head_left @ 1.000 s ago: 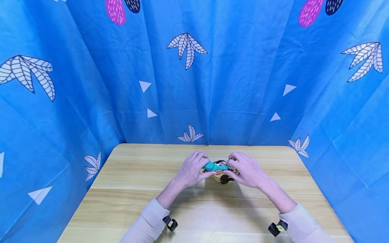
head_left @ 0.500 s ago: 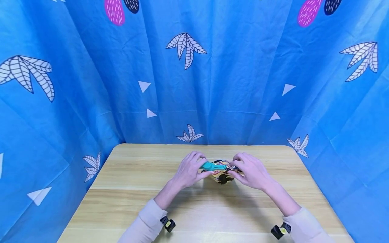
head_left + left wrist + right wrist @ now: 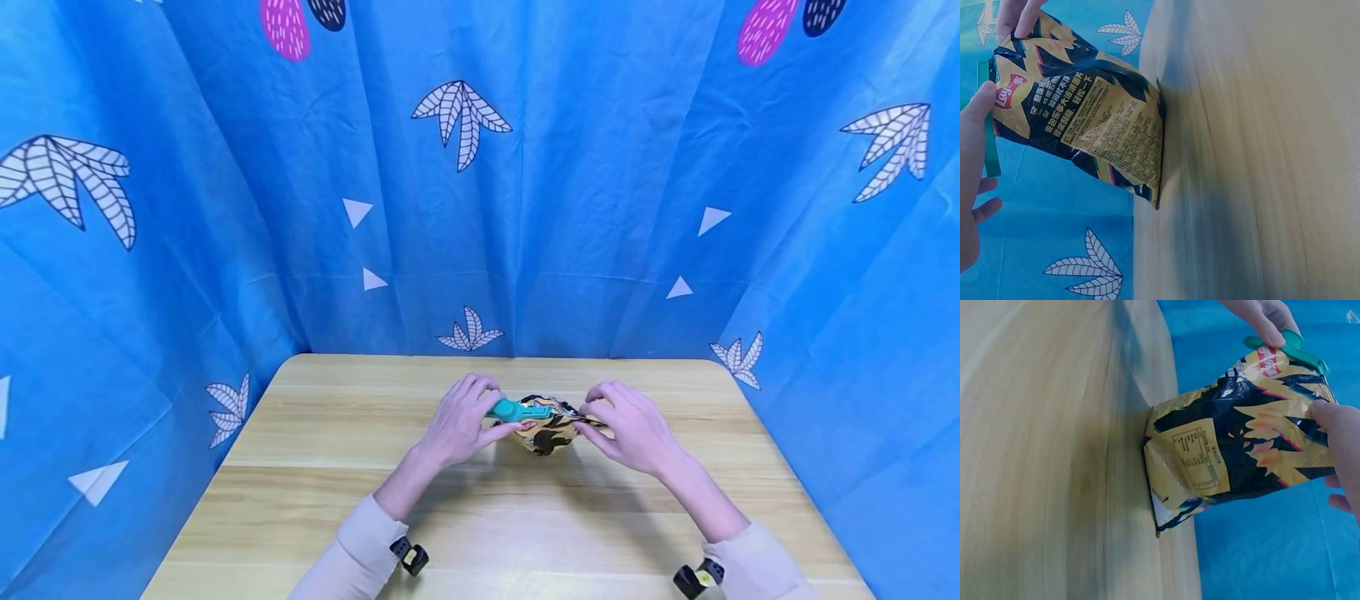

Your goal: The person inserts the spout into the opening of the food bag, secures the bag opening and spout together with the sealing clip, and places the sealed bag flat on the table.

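A gold and black chip bag [image 3: 543, 440] stands on its bottom edge near the back of the table, its Lay's label showing in both wrist views. My left hand [image 3: 459, 423] pinches a teal-green bag clip [image 3: 516, 410] between thumb and fingers at the left part of the bag's top edge. In the right wrist view the clip [image 3: 1310, 359] lies across one corner of that top; whether its arms are locked cannot be seen. My right hand [image 3: 632, 427] pinches the right part of the bag's top between thumb and fingers.
The light wooden table [image 3: 337, 500] reaches back to a blue patterned curtain [image 3: 600, 208], which hangs behind and along both sides. Each forearm wears a small black wrist camera [image 3: 408, 556] near the sleeve.
The left hand and clip have shifted slightly left. My right hand has moved right, away from the clip's end, and more of the bag's top shows between the hands.
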The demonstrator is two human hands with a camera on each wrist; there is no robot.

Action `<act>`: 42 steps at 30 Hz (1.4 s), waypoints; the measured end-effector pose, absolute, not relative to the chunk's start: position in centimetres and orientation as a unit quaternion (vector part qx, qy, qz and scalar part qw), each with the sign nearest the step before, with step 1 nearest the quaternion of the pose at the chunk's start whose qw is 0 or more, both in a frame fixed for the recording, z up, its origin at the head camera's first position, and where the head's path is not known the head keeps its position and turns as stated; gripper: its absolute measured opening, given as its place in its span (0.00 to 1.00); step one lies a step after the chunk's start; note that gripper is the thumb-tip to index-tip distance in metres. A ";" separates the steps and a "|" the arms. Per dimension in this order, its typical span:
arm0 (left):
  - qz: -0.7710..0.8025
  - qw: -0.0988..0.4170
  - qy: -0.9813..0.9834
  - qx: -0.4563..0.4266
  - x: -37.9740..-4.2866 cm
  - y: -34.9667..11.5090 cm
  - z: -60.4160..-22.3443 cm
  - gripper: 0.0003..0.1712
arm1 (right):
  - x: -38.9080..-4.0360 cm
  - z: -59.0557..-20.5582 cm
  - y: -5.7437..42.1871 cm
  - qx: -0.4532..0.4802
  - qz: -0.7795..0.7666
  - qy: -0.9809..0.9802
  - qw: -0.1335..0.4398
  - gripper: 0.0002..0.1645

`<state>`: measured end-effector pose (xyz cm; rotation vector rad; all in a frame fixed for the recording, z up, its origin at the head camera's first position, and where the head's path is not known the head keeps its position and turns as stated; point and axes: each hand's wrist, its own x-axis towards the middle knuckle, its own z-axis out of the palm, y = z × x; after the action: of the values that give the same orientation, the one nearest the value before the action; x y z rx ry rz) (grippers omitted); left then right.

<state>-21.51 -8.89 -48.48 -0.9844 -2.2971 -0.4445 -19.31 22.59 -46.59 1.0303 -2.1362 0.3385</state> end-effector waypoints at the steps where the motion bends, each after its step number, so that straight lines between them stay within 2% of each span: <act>1: -0.166 0.297 -0.865 -0.370 -21.5 -8.9 -48.5 0.25 | -19.3 -46.7 22.6 0.400 0.132 -0.829 0.367 0.20; 12: -0.174 0.303 -0.863 -0.365 -21.5 -9.2 -48.7 0.27 | -19.2 -47.4 23.2 0.376 0.143 -0.830 0.386 0.29; 34: -0.189 0.292 -0.870 -0.350 -21.4 -9.9 -49.2 0.27 | -19.4 -48.2 23.9 0.365 0.157 -0.824 0.405 0.28; 42: -0.192 0.293 -0.872 -0.342 -21.6 -10.1 -49.6 0.27 | -19.6 -48.3 23.4 0.348 0.158 -0.812 0.440 0.26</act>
<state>-21.56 -10.08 -49.60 -0.9103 -2.3229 -0.5111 -19.55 23.41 -48.29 0.8639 -2.0174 0.3921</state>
